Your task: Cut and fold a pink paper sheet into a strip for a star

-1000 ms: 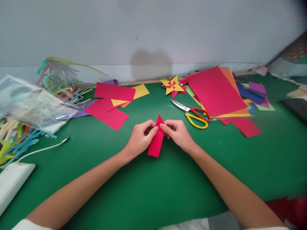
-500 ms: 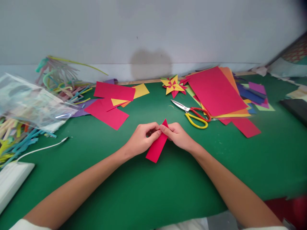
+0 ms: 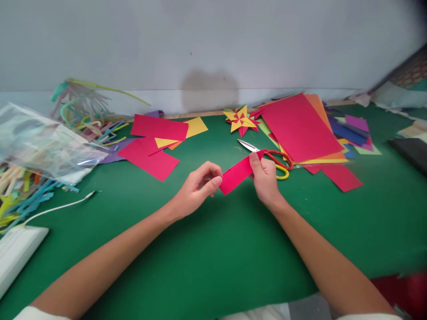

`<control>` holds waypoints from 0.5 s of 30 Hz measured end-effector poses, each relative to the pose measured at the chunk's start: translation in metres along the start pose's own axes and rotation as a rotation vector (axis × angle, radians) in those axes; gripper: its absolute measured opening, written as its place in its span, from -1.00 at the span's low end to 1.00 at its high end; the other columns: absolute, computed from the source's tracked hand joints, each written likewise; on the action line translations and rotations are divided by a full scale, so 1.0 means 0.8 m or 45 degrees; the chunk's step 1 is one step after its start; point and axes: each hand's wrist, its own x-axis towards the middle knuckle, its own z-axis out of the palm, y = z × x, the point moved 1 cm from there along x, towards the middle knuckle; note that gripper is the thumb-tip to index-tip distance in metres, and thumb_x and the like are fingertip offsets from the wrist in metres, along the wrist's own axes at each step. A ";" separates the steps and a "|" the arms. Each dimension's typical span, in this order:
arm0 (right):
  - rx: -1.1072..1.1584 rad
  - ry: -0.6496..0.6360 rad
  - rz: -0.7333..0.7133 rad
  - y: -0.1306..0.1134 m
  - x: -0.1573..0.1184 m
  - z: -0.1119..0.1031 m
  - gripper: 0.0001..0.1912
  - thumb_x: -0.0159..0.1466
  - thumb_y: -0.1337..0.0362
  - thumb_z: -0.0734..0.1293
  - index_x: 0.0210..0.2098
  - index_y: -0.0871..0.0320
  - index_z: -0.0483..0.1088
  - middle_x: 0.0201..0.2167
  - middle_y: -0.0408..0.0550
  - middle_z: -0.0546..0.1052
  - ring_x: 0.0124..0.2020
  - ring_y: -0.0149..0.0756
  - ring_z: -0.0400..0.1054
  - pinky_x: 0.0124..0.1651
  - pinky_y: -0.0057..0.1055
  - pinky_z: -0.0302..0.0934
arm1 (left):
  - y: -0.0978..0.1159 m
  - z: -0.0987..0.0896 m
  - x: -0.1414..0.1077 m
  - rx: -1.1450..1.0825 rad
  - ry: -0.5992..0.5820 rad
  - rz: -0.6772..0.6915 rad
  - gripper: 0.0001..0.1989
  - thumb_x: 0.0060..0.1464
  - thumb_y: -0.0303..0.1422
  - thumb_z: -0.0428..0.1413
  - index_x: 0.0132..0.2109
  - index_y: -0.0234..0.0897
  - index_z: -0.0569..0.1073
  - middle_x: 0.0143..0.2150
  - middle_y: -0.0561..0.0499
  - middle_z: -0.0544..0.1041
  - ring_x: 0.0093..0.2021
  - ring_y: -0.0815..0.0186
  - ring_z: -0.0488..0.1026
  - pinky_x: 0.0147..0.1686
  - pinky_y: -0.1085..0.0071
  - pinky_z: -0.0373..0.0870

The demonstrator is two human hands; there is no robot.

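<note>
A folded strip of red paper is held above the green table between my two hands, slanting up to the right. My right hand pinches its upper right end, thumb on top and fingers mostly hidden behind. That end comes to a point in front of the scissors. At the lower left end, my left hand has its thumb and curled index finger close together at the paper's edge. Just beyond my right hand lie the scissors, with one red and one yellow handle, partly covered by the hand and paper.
A red and yellow paper star lies at the back. Red sheets are at left; a stack of coloured paper is at right. A plastic bag, pipe cleaners and a white device with cable sit far left.
The red strip has turned from steeply slanted to flatter and moved up and right. My right hand has moved right with its pointed end, while my left hand has shifted to the other end.
</note>
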 end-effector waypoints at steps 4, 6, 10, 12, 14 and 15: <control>-0.015 -0.020 0.011 0.001 0.002 -0.001 -0.35 0.39 -0.35 0.23 -0.50 0.03 0.07 -0.60 -0.20 0.10 -0.57 -0.35 0.00 -0.53 -0.34 -0.08 | 0.000 -0.002 0.002 -0.057 -0.047 -0.011 -0.75 0.35 -0.16 0.21 -0.15 -0.24 0.38 -0.23 0.07 0.37 -0.35 0.45 0.40 -0.35 0.49 0.41; 0.019 -0.045 0.045 0.000 0.002 0.001 -0.34 0.37 -0.37 0.23 -0.50 0.02 0.07 -0.60 -0.21 0.09 -0.58 -0.35 0.01 -0.54 -0.35 -0.07 | 0.001 -0.004 0.004 -0.070 -0.089 0.009 -0.74 0.33 -0.19 0.24 -0.18 -0.24 0.37 -0.21 0.07 0.36 -0.35 0.45 0.39 -0.34 0.49 0.41; 0.107 -0.067 0.092 -0.001 0.001 0.005 -0.33 0.35 -0.37 0.26 -0.52 0.02 0.07 -0.60 -0.21 0.09 -0.58 -0.36 0.00 -0.54 -0.35 -0.05 | 0.001 -0.008 0.006 -0.061 -0.138 0.042 -0.69 0.29 -0.18 0.27 -0.25 -0.25 0.34 -0.19 0.05 0.33 -0.32 0.44 0.37 -0.36 0.49 0.40; 0.087 -0.049 0.072 0.000 0.000 0.006 -0.34 0.37 -0.35 0.25 -0.52 0.03 0.06 -0.60 -0.21 0.09 -0.58 -0.36 0.00 -0.54 -0.35 -0.06 | -0.001 -0.008 0.007 -0.081 -0.145 0.054 -0.69 0.28 -0.19 0.28 -0.26 -0.25 0.34 -0.19 0.05 0.32 -0.33 0.45 0.38 -0.37 0.50 0.40; 0.006 0.013 0.003 -0.002 -0.003 0.004 -0.34 0.40 -0.33 0.24 -0.53 0.03 0.04 -0.61 -0.21 0.10 -0.58 -0.37 -0.02 -0.53 -0.33 -0.08 | -0.005 -0.008 0.008 -0.113 -0.102 0.023 -0.70 0.28 -0.19 0.28 -0.23 -0.24 0.34 -0.19 0.06 0.34 -0.35 0.45 0.40 -0.39 0.50 0.42; -0.059 0.062 -0.053 -0.004 -0.004 0.003 -0.34 0.41 -0.31 0.23 -0.54 0.03 0.02 -0.62 -0.21 0.09 -0.58 -0.37 -0.03 -0.51 -0.32 -0.10 | -0.007 -0.007 0.008 -0.126 -0.065 -0.007 -0.70 0.28 -0.17 0.27 -0.18 -0.23 0.34 -0.18 0.06 0.36 -0.35 0.45 0.42 -0.40 0.50 0.43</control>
